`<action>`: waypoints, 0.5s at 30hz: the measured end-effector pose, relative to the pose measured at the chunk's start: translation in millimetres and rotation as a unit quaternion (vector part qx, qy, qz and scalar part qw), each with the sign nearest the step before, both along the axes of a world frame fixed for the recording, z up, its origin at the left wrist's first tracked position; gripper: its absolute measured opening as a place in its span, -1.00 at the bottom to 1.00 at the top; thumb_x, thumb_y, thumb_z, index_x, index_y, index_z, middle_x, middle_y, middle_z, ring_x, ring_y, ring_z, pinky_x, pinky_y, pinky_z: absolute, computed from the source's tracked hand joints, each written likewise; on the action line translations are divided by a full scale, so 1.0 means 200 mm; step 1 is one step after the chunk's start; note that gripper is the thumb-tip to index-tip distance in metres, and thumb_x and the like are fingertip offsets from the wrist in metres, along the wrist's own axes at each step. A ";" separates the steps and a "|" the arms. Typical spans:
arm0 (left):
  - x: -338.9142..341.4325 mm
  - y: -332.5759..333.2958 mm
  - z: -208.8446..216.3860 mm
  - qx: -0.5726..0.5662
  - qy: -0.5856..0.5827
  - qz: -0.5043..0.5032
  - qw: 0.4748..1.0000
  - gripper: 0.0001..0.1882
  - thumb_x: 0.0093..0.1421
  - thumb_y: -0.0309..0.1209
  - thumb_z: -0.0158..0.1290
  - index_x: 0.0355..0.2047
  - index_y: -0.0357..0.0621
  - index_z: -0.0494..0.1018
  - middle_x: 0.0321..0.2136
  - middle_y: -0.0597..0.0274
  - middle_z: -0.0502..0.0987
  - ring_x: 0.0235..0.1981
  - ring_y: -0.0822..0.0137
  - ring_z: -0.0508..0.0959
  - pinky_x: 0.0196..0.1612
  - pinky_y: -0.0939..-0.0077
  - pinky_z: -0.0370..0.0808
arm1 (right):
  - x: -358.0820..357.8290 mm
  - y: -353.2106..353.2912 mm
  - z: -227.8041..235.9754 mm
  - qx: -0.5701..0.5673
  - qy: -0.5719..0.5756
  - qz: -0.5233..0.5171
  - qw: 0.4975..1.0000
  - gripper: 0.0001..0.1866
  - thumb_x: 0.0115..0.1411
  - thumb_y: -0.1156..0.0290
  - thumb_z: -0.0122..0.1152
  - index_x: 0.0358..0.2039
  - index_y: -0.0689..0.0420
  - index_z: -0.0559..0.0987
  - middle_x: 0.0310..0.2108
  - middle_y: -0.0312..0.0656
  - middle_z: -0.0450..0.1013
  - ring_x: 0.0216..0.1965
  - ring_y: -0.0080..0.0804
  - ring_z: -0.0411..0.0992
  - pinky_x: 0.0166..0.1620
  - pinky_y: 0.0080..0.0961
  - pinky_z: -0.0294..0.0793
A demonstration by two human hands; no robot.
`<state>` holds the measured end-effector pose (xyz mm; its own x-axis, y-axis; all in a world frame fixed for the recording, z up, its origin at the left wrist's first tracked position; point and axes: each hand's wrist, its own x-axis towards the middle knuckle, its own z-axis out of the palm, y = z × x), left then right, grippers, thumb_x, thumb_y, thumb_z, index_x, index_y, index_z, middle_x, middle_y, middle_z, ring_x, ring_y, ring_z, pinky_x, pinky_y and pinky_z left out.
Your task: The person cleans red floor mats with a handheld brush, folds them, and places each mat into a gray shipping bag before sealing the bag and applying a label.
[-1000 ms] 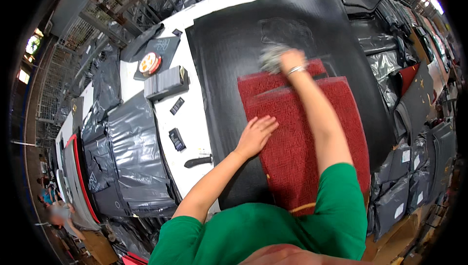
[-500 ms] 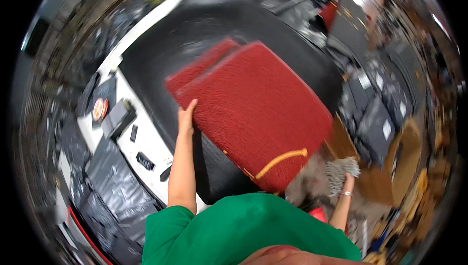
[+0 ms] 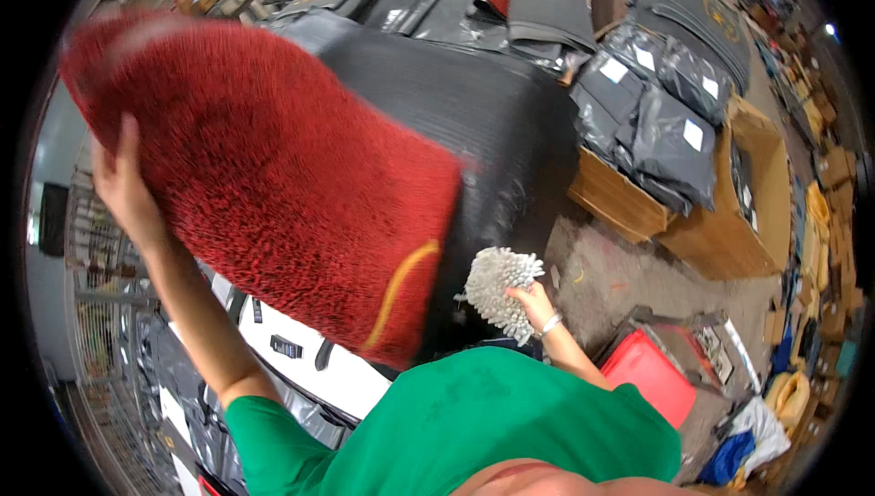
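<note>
A shaggy red mat (image 3: 283,159) with a curved yellow line near its lower corner is raised at the left. My left hand (image 3: 132,191) is closed on its left edge, and the mat's far end is bent and smeared by motion. Beneath and behind the mat shows a black-covered padded surface (image 3: 456,86). At the right of the mat, my right hand (image 3: 533,303) grips a pale grey chenille cleaning mitt (image 3: 501,288), which is apart from the mat.
A white tabletop (image 3: 314,364) with a small black device (image 3: 286,346) lies below the mat. Right of the black surface, a cardboard box (image 3: 720,241) stands by dark packages in clear plastic (image 3: 670,145). A red stool-like object (image 3: 649,376) is low right. Grey mats (image 3: 551,4) lie behind.
My left hand has lifted the red mat off the black surface and swung it up and left. My right hand with the mitt has come in closer. The view has shifted as well.
</note>
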<state>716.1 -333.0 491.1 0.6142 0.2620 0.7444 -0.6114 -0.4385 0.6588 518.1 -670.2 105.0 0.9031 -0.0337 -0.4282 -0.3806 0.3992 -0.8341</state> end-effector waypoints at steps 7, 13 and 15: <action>-0.27 -0.44 0.05 0.391 0.025 0.025 0.920 -0.55 -0.19 -0.57 0.14 -0.18 -0.08 0.46 -0.28 0.15 0.53 -0.32 0.28 0.56 -0.27 0.54 0.49 | 0.23 -0.21 0.09 -0.095 0.004 -0.231 0.968 -0.73 -0.01 0.36 0.18 -0.32 0.25 0.47 -0.33 -0.22 0.41 -0.31 -0.49 0.35 -0.24 -0.53 0.34; -0.23 -0.67 -1.21 0.393 0.081 -0.113 0.909 -0.51 -0.18 -0.58 -0.01 -0.14 -0.01 0.42 -0.19 0.11 0.49 -0.17 0.24 0.51 -0.16 0.42 0.49 | 0.41 -0.47 0.36 -0.040 -0.115 -0.415 0.902 -0.66 0.01 0.34 0.19 -0.29 0.32 0.40 -0.31 -0.08 0.42 -0.34 -0.37 0.44 -0.29 -0.43 0.49; -0.27 -0.69 -1.72 0.448 0.160 -0.164 0.864 -0.43 -0.13 -0.44 0.06 -0.01 -0.07 0.30 -0.05 0.05 0.38 -0.02 0.18 0.40 -0.01 0.36 0.37 | 0.44 -0.51 0.41 -0.065 -0.112 -0.413 0.901 -0.62 0.00 0.32 0.21 -0.27 0.33 0.36 -0.28 -0.07 0.41 -0.34 -0.35 0.44 -0.27 -0.44 0.48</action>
<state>662.9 -470.4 146.4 0.7586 -0.5582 0.3360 -0.6483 -0.6981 0.3039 605.5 -771.8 187.9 0.6095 -0.7716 -0.1822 0.1856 0.3623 -0.9134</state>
